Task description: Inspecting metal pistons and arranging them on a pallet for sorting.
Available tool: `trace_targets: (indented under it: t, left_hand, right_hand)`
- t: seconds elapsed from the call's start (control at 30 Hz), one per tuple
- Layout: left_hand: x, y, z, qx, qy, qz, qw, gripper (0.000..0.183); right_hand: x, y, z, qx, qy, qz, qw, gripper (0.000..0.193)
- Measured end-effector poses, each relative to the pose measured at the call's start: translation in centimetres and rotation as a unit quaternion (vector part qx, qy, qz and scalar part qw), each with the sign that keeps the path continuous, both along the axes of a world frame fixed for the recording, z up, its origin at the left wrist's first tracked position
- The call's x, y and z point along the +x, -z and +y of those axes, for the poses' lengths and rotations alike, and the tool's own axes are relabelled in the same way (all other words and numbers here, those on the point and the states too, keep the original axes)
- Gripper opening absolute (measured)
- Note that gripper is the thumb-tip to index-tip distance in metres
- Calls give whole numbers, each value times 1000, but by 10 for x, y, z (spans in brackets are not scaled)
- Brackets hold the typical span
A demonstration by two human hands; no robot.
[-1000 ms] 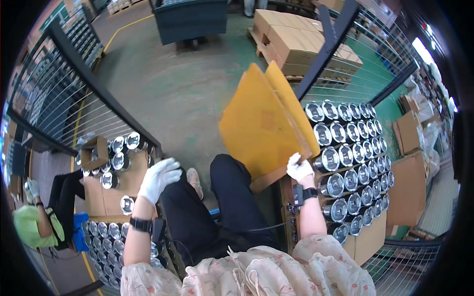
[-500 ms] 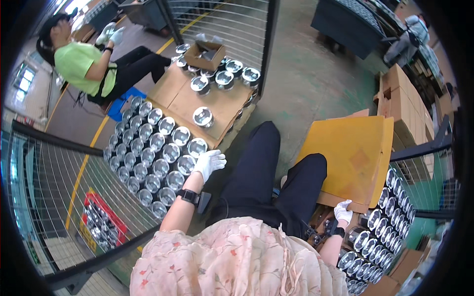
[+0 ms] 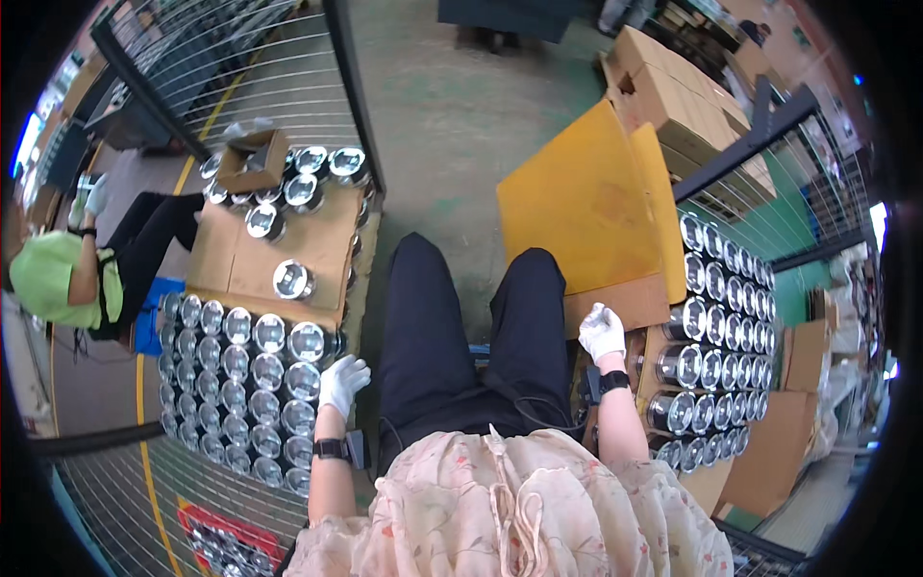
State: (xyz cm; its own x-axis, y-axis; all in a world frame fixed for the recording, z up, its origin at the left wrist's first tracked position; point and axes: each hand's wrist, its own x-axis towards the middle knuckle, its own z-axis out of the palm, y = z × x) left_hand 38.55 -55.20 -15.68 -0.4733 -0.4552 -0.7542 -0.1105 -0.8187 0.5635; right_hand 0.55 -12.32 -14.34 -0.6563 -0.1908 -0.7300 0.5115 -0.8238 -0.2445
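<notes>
My left hand [image 3: 343, 385], in a white glove, is open with fingers loosely bent. It holds nothing and is beside the right edge of a block of silver pistons [image 3: 270, 372] standing in rows. My right hand [image 3: 602, 333], also gloved, has its fingers curled in, with nothing visible in them. It overlaps the lower edge of a brown cardboard sheet [image 3: 620, 306], under a large yellow board [image 3: 586, 207]; whether it touches the sheet I cannot tell. More pistons [image 3: 681, 365] lie on their sides in rows to its right.
On the left stack, a single piston [image 3: 292, 280] and an open carton [image 3: 252, 162] rest on cardboard [image 3: 274, 245]. A person in a green shirt [image 3: 65, 279] sits at the far left. Wire-mesh fencing [image 3: 288, 87], stacked cartons [image 3: 673, 96] and a red crate of parts [image 3: 231, 539] surround me.
My view has turned to the right, so the surroundings sit further left. My right hand has risen in view and its fingers are curled; my left remains beside the pistons.
</notes>
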Motion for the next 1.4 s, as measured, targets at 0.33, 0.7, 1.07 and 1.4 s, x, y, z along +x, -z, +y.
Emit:
trace_targets:
  t: [0.33, 0.7, 1.07, 1.4]
  left_hand:
    - [12, 1, 12, 4, -18, 9, 1000, 44]
    - [15, -1, 25, -28, 8, -93, 995, 37]
    - [19, -1, 19, -78, 41, -91, 992, 36]
    - [11, 2, 31, -47, 41, -109, 992, 24]
  right_hand:
    - [-10, -44, 1, -66, -64, 89, 992, 13]
    - [-7, -66, -27, 28, -143, 116, 983, 14]
    - [8, -71, -34, 36, -131, 61, 989, 12]
    - [-16, -73, -37, 6, -190, 135, 972, 19]
